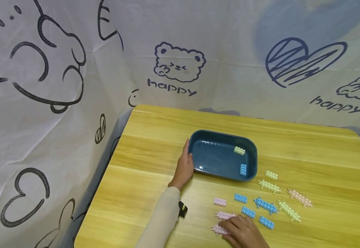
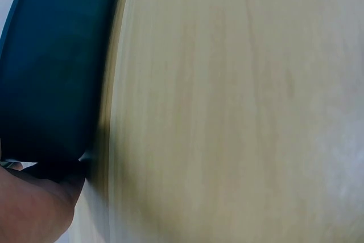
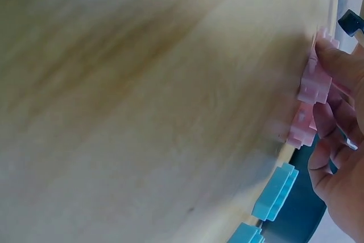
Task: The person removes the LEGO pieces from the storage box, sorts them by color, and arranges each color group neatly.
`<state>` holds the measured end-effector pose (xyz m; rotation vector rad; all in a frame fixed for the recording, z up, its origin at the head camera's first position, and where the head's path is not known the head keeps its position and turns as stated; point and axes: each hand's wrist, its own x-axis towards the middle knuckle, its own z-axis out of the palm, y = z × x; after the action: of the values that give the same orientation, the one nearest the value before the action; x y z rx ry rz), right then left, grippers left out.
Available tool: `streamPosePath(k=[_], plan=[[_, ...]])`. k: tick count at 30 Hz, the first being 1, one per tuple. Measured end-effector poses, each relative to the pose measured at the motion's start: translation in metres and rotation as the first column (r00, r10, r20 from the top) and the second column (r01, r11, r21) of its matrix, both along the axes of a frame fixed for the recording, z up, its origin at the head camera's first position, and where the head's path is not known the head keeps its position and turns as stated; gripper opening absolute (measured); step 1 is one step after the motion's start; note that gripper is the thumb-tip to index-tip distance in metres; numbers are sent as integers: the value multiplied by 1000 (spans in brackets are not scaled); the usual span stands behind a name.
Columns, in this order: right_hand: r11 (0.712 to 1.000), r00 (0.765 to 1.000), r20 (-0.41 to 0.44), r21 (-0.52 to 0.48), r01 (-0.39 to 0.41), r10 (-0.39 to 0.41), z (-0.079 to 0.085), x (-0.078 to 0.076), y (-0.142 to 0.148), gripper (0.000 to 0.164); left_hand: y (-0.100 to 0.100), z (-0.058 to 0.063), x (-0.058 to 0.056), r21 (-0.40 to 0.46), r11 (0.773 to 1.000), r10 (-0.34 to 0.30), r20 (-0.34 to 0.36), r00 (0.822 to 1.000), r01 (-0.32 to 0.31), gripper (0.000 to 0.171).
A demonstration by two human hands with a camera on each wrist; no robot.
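Note:
My left hand (image 1: pixel 183 169) rests against the left end of a dark blue-green tray (image 1: pixel 253 162), fingers straight along its outer wall. At the table's near side my right hand (image 1: pixel 245 230) pinches a pink building brick (image 1: pixel 218 229) with studs and side pegs. The right wrist view has the thumb (image 3: pixel 341 66) against this pink brick (image 3: pixel 314 81). A second pegged pink brick (image 1: pixel 224 215) lies just beyond it, close to the fingers. Farther back is a plain pink brick (image 1: pixel 219 202). In the tray lie a pale green brick (image 1: pixel 239 150) and a blue brick (image 1: pixel 243 169).
Right of the hand are several blue bricks (image 1: pixel 240 197), including a pegged one (image 1: pixel 265 205). Pale green bricks (image 1: pixel 271 175) and a peach pegged brick (image 1: pixel 299 197) lie farther right. A small black object (image 1: pixel 183 209) shows beside the left sleeve (image 1: pixel 161 217). Drawn-on white sheeting (image 1: pixel 229 89) borders the wooden table (image 1: pixel 155 137).

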<state>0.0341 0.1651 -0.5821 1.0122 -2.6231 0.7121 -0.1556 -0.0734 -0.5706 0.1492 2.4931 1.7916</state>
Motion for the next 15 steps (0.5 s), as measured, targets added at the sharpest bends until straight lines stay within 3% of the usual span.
streamPosePath(k=[9, 15], plan=[[1000, 1000, 20, -14, 24, -23, 7, 1, -2, 36, -1, 1, 1, -3, 1000, 2, -8, 1000, -2, 59], [995, 999, -35, -103, -1, -3, 15, -7, -2, 23, -1, 2, 2, -5, 1000, 5, -5, 1000, -5, 59]])
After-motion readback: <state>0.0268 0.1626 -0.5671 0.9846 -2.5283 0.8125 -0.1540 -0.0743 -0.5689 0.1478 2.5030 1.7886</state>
